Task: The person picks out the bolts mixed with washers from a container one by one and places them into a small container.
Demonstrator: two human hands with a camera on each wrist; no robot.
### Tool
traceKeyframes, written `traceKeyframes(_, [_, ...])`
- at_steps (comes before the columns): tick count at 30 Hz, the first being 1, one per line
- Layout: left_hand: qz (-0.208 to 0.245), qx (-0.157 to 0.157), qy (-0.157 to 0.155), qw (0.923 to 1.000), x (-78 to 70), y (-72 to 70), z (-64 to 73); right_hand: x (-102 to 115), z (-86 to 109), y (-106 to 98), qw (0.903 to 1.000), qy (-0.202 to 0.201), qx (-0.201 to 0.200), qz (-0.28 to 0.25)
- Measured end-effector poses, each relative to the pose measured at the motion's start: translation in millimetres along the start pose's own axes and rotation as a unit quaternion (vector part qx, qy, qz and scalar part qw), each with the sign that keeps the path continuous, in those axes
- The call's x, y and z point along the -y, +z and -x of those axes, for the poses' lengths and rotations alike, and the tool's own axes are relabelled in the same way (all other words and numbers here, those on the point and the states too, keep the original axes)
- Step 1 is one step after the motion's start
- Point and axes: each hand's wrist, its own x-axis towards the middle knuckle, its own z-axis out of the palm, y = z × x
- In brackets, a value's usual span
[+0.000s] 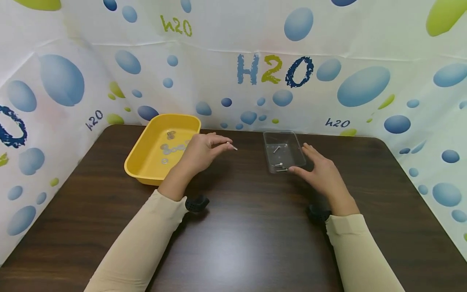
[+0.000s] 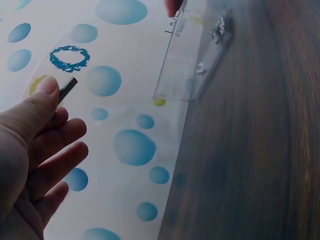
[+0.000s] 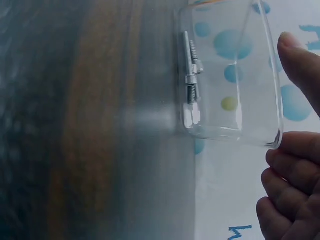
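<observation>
While left fingers (image 1: 219, 139) pinch a screw (image 2: 68, 89), right fingers (image 3: 295, 144), loosely spread, seem to touch a box (image 1: 291, 156) on the dark surface (image 1: 251, 211) before a bubble-printed sheet (image 1: 226, 38).

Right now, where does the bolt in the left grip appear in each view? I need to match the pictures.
Head: at the picture's centre, at the fingertips of the left grip; bolt.
Left wrist: upper left, the bolt pokes out past the thumb tip.
Right wrist: not in it; the other bolts there lie in the clear box.
Shared landmark: clear box, right of centre, upper middle and upper right respectively.
</observation>
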Motion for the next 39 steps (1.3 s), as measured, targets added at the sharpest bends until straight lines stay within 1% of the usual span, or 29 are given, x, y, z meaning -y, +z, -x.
traceKeyframes(3, [-0.006,-0.005,0.009,0.9999,-2.3,7.2,-4.4,-3.1,-2.0,2.4,1.0000,0.001,0.004,-0.003])
traceKeyframes(6, [0.005,-0.002,0.014,0.9999,-5.0,15.8,-8.6,-5.1,-2.4,4.3,0.9999,0.004,0.011,-0.008])
traceKeyframes(8, [0.013,-0.001,0.023,0.9997,-6.9,22.0,-11.4,-6.2,-2.6,5.9,0.9998,0.004,0.016,-0.013])
traceKeyframes(12, [0.014,-0.004,0.039,0.9992,-10.5,35.7,-17.3,-6.4,-4.1,10.6,0.9996,0.000,0.020,-0.020])
traceKeyframes(15, [0.016,0.001,0.053,0.9985,-13.2,46.2,-22.8,-4.7,-6.3,12.9,0.9995,-0.007,0.019,-0.025])
traceKeyframes(23, [0.022,0.013,0.091,0.9955,-28.5,71.4,-38.8,-1.1,-11.6,8.5,0.9996,-0.003,0.008,-0.027])
traceKeyframes(26, [0.021,0.021,0.102,0.9944,-33.4,81.7,-45.5,-1.4,-12.4,6.6,0.9997,-0.002,0.011,-0.023])
traceKeyframes(29, [0.013,0.038,0.090,0.9951,-38.2,90.8,-51.4,-2.7,-12.0,6.5,0.9996,0.000,0.014,-0.023])
traceKeyframes(32, [0.000,0.066,0.056,0.9962,-43.3,97.9,-56.1,-3.5,-10.8,6.3,0.9996,0.002,0.015,-0.024])
traceKeyframes(35, [-0.018,0.090,0.021,0.9955,-47.5,103.7,-60.6,-4.2,-9.6,5.5,0.9996,0.000,0.013,-0.024])
traceKeyframes(37, [-0.026,0.103,0.007,0.9943,-49.5,107.3,-63.8,-4.8,-9.2,4.8,0.9996,0.000,0.011,-0.025])
traceKeyframes(39, [-0.032,0.109,-0.002,0.9935,-51.4,110.7,-66.8,-6.0,-8.8,4.0,0.9996,0.003,0.009,-0.025])
